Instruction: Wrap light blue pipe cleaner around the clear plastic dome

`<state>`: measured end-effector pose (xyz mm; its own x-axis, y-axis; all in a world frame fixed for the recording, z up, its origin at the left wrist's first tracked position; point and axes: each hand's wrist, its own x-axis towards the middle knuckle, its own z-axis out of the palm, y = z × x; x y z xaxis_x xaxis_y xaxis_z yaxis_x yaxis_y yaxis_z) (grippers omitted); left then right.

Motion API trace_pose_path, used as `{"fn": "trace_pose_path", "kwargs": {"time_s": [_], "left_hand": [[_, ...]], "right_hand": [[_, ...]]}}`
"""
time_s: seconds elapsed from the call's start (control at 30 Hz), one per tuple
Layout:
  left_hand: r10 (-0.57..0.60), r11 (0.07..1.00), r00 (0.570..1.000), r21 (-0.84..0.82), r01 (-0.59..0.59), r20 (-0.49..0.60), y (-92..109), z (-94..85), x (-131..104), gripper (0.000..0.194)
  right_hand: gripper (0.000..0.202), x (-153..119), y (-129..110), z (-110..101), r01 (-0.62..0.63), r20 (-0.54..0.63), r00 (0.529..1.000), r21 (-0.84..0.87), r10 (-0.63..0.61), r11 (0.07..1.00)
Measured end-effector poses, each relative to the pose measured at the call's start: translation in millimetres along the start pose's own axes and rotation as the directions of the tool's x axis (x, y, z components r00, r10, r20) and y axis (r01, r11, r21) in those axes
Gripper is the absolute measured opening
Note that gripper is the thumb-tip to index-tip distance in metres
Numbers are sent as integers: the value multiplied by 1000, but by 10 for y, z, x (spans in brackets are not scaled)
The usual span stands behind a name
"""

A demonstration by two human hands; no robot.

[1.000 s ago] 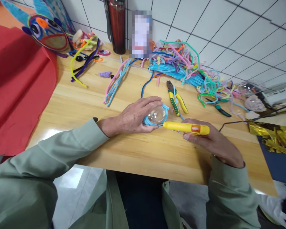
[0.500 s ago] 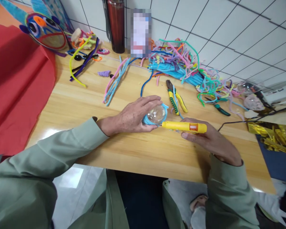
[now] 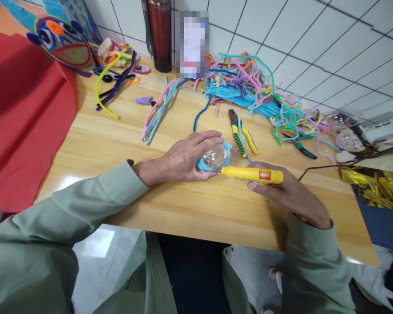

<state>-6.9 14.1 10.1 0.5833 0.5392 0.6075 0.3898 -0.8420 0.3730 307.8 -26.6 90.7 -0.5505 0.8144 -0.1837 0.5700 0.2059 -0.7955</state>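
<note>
Sleeves [image 3: 52, 226] fill the lower frame. At centre, the left hand [image 3: 180, 159] cups a clear ball [image 3: 216, 156] wrapped in a light-blue stem [image 3: 203, 165]; fingers curl over its top, thumb under its near side. The right hand [image 3: 288, 192] is closed around a yellow glue gun [image 3: 252, 174], nozzle touching the ball's right edge; its grip and trigger are hidden by the fingers. Just behind lie pliers [image 3: 240, 135]. Farther back, a stem pile [image 3: 245, 87] and flask [image 3: 159, 35], cut off by the frame's top.
</note>
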Motion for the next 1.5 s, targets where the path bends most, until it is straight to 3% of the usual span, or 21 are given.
{"fn": "trace_pose_path", "kwargs": {"time_s": [0.6, 0.73, 1.5], "left_hand": [[-1, 1000, 1000, -31, 1, 0, -22, 18, -10, 84], [-5, 1000, 1000, -28, 5, -1, -27, 27, -13, 83], [-15, 999, 1000, -42, 14, -10, -31, 44, -13, 83]], "right_hand": [[34, -22, -34, -2, 3, -83, 997, 0, -3, 1000], [32, -14, -35, 8, 25, -31, 999, -22, -26, 999], [35, -13, -63, 0, 11, -42, 999, -17, -12, 1000]]}}
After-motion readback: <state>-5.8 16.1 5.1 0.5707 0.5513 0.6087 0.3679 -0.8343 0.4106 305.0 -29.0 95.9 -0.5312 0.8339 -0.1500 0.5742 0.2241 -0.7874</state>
